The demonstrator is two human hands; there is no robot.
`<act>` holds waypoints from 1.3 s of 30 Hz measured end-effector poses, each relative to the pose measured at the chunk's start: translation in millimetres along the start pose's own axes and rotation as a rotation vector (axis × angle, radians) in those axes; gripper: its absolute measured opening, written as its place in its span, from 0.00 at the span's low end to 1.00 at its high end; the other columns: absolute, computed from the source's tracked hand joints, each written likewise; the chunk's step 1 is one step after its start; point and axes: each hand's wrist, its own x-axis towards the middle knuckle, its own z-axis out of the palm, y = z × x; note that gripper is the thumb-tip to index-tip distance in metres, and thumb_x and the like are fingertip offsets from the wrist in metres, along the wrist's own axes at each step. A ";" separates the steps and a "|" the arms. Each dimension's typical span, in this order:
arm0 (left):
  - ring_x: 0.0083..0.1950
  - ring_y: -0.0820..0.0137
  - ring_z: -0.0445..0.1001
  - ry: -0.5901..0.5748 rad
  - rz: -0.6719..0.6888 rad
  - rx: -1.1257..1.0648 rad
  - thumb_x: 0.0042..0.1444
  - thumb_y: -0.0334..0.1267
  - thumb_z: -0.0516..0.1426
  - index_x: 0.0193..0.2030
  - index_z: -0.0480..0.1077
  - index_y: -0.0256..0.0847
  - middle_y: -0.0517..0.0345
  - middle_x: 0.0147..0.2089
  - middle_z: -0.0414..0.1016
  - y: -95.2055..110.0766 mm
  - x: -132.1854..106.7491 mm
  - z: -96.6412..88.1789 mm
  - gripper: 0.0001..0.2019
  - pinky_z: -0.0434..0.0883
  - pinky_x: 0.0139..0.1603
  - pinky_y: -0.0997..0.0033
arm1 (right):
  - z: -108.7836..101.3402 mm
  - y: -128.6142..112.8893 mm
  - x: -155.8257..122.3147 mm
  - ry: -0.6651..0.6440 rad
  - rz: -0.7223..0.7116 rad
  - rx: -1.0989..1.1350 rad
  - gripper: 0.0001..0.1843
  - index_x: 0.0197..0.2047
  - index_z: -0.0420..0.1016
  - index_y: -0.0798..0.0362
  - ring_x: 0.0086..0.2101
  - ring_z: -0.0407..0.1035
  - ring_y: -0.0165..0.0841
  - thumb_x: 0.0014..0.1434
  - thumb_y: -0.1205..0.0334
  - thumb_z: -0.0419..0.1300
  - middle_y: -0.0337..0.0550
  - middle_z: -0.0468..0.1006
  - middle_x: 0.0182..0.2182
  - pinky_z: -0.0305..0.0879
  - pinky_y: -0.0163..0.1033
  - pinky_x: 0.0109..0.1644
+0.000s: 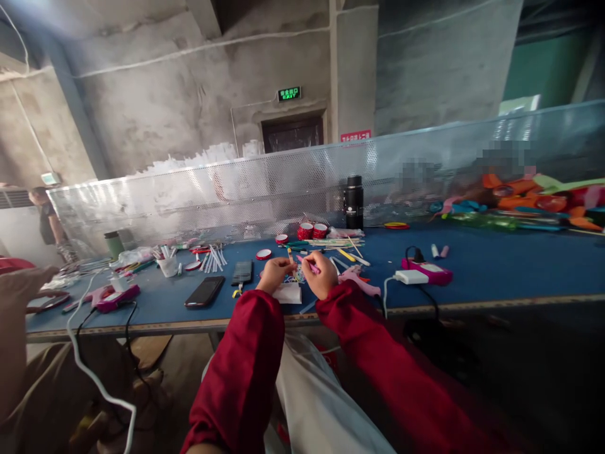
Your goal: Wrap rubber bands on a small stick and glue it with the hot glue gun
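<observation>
"What's held, and where?"
"Left hand [274,275]: fingers pinching one slim yellowish stick [290,255]. Right hand [323,276]: fingers round one pink, pen-like rod [312,267], both over the blue bench [496,271]."
"Smartphones [205,292]?"
"Two, flat and rectangular, left of both hands."

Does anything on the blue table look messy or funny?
The white sticks lie loosely fanned out, while other sticks stand in the white cup nearby, so they look untidy. Nothing looks clearly broken.
</observation>
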 end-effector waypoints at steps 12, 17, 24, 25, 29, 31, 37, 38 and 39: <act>0.26 0.75 0.65 -0.030 -0.010 0.014 0.38 0.57 0.70 0.25 0.76 0.35 0.58 0.23 0.72 0.8 0.4 -0.1 0.24 0.60 0.29 0.73 | 3.1 9.8 -0.9 -0.095 0.079 -0.078 0.17 0.41 0.78 0.47 0.31 0.76 0.37 0.70 0.50 0.52 0.45 0.83 0.30 0.64 0.37 0.34; 0.25 0.75 0.65 -0.045 -0.015 0.022 0.41 0.58 0.69 0.27 0.76 0.35 0.59 0.22 0.71 0.5 -0.1 -0.1 0.24 0.59 0.28 0.74 | 1.3 6.6 -0.2 -0.105 0.061 -0.114 0.17 0.41 0.79 0.47 0.30 0.75 0.36 0.69 0.49 0.53 0.44 0.81 0.27 0.64 0.36 0.35; 0.26 0.73 0.74 -0.069 -0.059 -0.034 0.44 0.60 0.67 0.32 0.71 0.37 0.55 0.29 0.77 -5.8 2.9 0.1 0.25 0.57 0.24 0.76 | -0.5 3.5 0.7 -0.125 0.086 -0.112 0.20 0.40 0.79 0.48 0.29 0.75 0.36 0.71 0.48 0.50 0.44 0.79 0.24 0.63 0.36 0.33; 0.26 0.73 0.73 -0.065 -0.056 -0.028 0.45 0.60 0.66 0.33 0.71 0.37 0.55 0.29 0.77 -7.1 3.5 -0.1 0.25 0.57 0.24 0.76 | -0.4 3.4 0.6 -0.125 0.090 -0.112 0.20 0.40 0.79 0.48 0.29 0.75 0.36 0.71 0.48 0.50 0.44 0.79 0.25 0.63 0.35 0.33; 0.25 0.75 0.71 -0.059 -0.025 0.015 0.48 0.60 0.64 0.33 0.73 0.36 0.57 0.27 0.75 -9.8 4.6 -1.1 0.25 0.57 0.23 0.76 | 0.9 4.6 0.3 -0.126 0.078 -0.101 0.19 0.39 0.78 0.48 0.28 0.74 0.35 0.70 0.49 0.50 0.42 0.77 0.23 0.62 0.35 0.33; 0.26 0.75 0.70 -0.060 -0.023 0.021 0.49 0.59 0.64 0.34 0.75 0.35 0.57 0.27 0.75 -9.0 4.1 -1.1 0.24 0.58 0.24 0.76 | 1.8 5.7 0.3 -0.113 0.059 -0.085 0.18 0.39 0.78 0.48 0.27 0.74 0.34 0.70 0.49 0.51 0.41 0.76 0.22 0.62 0.35 0.32; 0.28 0.74 0.72 -0.050 -0.078 -0.019 0.49 0.52 0.66 0.39 0.78 0.35 0.54 0.32 0.78 -3.6 2.4 1.3 0.20 0.62 0.26 0.77 | 2.8 6.7 0.8 -0.077 0.037 -0.063 0.16 0.37 0.77 0.47 0.25 0.72 0.34 0.69 0.50 0.52 0.39 0.74 0.20 0.61 0.34 0.31; 0.29 0.74 0.72 -0.049 -0.086 -0.027 0.49 0.50 0.66 0.39 0.78 0.35 0.54 0.32 0.78 -3.1 2.4 1.6 0.19 0.62 0.26 0.77 | 2.6 6.5 0.9 -0.079 0.037 -0.062 0.17 0.37 0.77 0.47 0.25 0.72 0.34 0.69 0.50 0.52 0.39 0.75 0.20 0.62 0.34 0.31; 0.29 0.74 0.72 -0.048 -0.091 -0.036 0.49 0.49 0.67 0.39 0.78 0.35 0.54 0.32 0.78 -2.7 2.4 1.8 0.18 0.63 0.26 0.77 | 2.4 6.2 0.8 -0.082 0.039 -0.060 0.17 0.37 0.78 0.47 0.25 0.72 0.33 0.69 0.50 0.52 0.39 0.75 0.20 0.62 0.34 0.31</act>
